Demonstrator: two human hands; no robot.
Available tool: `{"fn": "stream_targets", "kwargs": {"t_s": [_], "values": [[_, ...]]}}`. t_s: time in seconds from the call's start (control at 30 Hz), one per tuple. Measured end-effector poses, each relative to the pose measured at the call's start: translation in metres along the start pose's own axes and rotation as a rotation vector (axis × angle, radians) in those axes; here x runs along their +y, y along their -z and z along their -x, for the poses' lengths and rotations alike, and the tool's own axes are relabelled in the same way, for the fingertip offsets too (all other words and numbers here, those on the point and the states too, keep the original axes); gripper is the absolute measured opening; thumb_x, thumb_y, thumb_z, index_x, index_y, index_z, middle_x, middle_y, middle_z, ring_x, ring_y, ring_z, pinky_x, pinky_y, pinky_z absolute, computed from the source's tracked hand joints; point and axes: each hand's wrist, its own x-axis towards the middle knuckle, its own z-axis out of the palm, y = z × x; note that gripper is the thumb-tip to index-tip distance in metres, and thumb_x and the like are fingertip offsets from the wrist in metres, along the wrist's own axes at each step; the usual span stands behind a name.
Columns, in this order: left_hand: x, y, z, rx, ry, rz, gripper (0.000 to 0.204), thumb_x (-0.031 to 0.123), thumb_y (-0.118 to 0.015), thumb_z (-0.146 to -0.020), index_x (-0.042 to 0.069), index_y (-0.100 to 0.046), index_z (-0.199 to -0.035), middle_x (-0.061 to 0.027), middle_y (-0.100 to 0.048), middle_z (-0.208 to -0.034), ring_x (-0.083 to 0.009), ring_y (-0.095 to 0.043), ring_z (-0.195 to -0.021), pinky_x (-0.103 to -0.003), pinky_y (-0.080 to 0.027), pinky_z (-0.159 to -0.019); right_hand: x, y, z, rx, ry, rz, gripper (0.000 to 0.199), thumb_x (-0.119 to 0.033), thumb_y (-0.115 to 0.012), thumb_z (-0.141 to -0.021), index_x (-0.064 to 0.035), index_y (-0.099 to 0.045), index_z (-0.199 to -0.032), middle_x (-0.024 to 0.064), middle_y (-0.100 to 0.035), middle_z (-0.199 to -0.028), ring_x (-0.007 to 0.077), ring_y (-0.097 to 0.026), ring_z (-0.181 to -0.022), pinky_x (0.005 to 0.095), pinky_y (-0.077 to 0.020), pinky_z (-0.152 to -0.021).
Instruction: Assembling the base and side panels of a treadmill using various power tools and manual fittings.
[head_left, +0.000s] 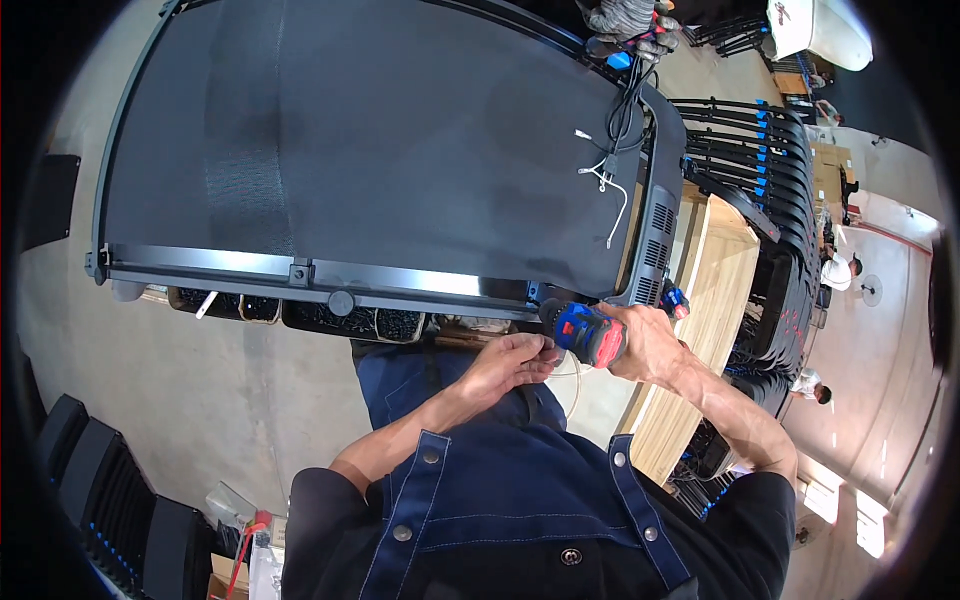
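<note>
My right hand point(648, 345) is wrapped round a blue and red cordless power driver point(590, 335), tilted toward the side rail near the corner of a treadmill point(420, 150). The driver's nose reaches the dark rail point(420, 300). Just left of the tool, my left hand point(515, 362) has its fingers pressed together; anything between them is too small to make out. Black belt covers the treadmill deck in front of me. Loose wires with pale connectors point(610, 180) lie over its right end, beside a vented black cover point(655, 250).
Trays of dark screws point(340, 318) sit under the rail's near side. A co-worker's gloved hands point(640, 30) are at the far right corner. Stacked black frames point(760, 170) and a wooden crate point(715, 270) stand to the right. More black parts point(110, 480) lean at lower left.
</note>
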Motion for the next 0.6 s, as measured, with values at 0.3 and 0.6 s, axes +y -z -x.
{"fn": "stream_targets", "kwargs": {"t_s": [0.3,0.6], "values": [[0.028,0.014,0.073,0.259,-0.575,-0.880,0.023,0.015,-0.065,-0.097,-0.003,-0.068,-0.110,-0.0087,-0.071,-0.098,-0.0165,-0.065,-0.079,-0.028,-0.052,-0.073,0.010,0.006,0.003,0.102,0.260,-0.045,0.057,-0.004,-0.067,-0.066,-0.0074,-0.063,-0.123,0.0201,-0.063,-0.100,0.0411,-0.064,-0.096,0.0474,-0.0524,-0.080],[0.170,0.059,0.237,1.112,-1.020,-2.159,0.058,0.022,-0.083,-0.073,0.005,-0.056,-0.122,-0.0136,-0.056,-0.116,-0.0343,-0.052,-0.106,-0.046,-0.042,-0.093,-0.066,-0.072,0.029,-0.239,-0.072,-0.365,0.057,-0.038,-0.081,-0.079,-0.0071,-0.062,-0.123,0.0176,-0.072,-0.094,0.0387,-0.069,-0.091,0.0427,-0.0525,-0.084]]}}
